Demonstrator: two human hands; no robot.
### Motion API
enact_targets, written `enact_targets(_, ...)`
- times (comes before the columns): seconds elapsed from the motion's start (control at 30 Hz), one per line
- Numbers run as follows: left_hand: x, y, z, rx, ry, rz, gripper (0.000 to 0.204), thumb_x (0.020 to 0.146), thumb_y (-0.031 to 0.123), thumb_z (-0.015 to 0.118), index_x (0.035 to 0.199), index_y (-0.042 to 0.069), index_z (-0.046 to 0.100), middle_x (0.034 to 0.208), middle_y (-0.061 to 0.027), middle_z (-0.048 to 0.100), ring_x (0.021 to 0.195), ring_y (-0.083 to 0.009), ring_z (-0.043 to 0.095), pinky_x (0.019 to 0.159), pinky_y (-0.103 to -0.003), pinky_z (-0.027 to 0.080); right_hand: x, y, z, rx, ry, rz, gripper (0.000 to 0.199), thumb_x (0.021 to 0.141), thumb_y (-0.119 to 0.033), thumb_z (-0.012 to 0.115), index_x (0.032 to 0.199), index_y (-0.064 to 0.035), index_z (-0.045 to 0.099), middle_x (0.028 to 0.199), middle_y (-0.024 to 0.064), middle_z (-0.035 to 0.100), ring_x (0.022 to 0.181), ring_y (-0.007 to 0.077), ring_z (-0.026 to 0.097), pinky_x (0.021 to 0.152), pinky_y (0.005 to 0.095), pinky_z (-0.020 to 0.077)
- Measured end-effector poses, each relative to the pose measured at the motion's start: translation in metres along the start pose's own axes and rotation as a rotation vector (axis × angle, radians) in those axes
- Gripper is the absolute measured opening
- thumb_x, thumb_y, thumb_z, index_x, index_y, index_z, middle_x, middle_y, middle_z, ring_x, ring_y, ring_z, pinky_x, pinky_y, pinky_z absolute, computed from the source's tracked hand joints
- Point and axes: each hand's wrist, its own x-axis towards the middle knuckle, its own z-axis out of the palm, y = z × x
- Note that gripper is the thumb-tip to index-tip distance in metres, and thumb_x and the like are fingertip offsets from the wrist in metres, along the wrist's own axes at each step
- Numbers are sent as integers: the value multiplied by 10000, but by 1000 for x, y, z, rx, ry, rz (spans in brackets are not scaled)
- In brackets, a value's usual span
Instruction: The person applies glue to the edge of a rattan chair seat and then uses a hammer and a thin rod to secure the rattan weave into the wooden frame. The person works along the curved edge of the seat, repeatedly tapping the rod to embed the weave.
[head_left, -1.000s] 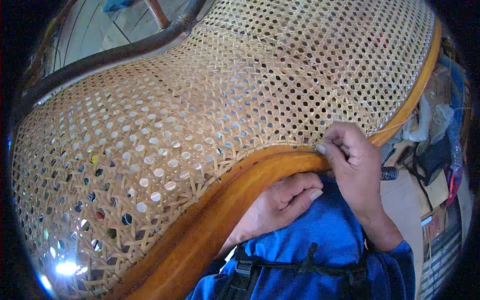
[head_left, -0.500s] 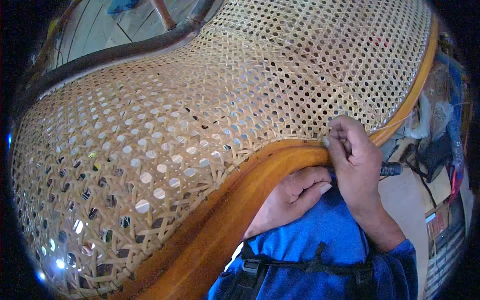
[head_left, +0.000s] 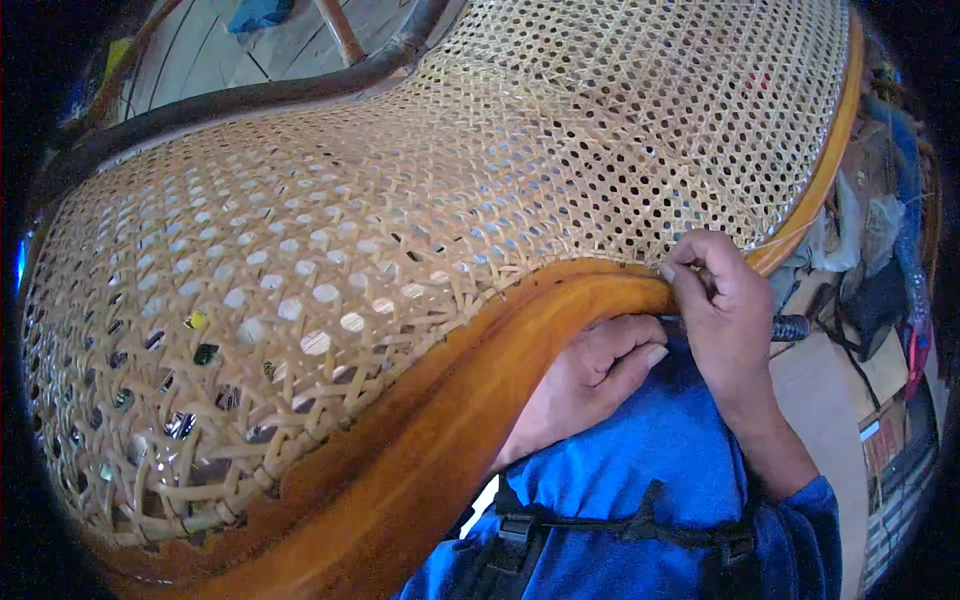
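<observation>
Mostly, the woven cane panel lies beyond both hands.

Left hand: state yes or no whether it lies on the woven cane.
No, the left hand shows on the near side of the orange-brown wooden rail.

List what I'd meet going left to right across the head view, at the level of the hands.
Cane mesh → wooden rim → left hand → right hand → dark rod → pink item.
</observation>
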Motion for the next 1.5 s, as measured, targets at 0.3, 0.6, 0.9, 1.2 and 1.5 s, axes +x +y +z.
enact_targets(0.3, -9, -4, 0, 34, 18, -70, 128, 837, 98, 597, 943, 30, 617, 838, -106, 631, 782, -213, 622, 705, -306, 484, -1, 6, 9, -121, 123, -145, 108, 792, -52, 596, 896, -35, 572, 808, 146, 615, 762, 301, 620, 667, 366, 482)
enact_targets(0.6, -15, -14, 4, -12, 87, -4, 128, 848, 94, 580, 949, 18, 603, 859, -104, 620, 797, -199, 608, 710, -297, 479, 0, 7, 10, -193, 126, -116, 95, 801, -67, 563, 877, -24, 602, 837, 154, 622, 790, 316, 617, 695, 390, 484)
enact_targets(0.9, -17, -19, 5, -10, 96, 31, 155, 847, 113, 581, 977, 30, 590, 873, -105, 610, 810, -217, 605, 723, -308, 474, 0, 14, 7, -310, 72, -238, 112, 806, -37, 534, 899, -24, 594, 840, 168, 590, 785, 340, 594, 690, 407, 470)
enact_targets(1.2, -18, -23, 6, -59, 96, 30, 172, 847, 126, 584, 990, 30, 585, 893, -105, 608, 837, -223, 603, 743, -314, 473, 0, 17, 9, -324, 155, -373, 113, 808, -13, 521, 885, -45, 597, 821, 140, 557, 760, 318, 588, 666, 398, 468)
enact_targets(1.5, -20, -24, 6, -45, 120, 48, 177, 852, 131, 584, 993, 23, 584, 913, -108, 613, 879, -223, 604, 777, -317, 467, -3, 12, 5, -311, 82, -328, 97, 820, -45, 530, 889, -47, 597, 820, 141, 560, 781, 323, 585, 677, 401, 465)
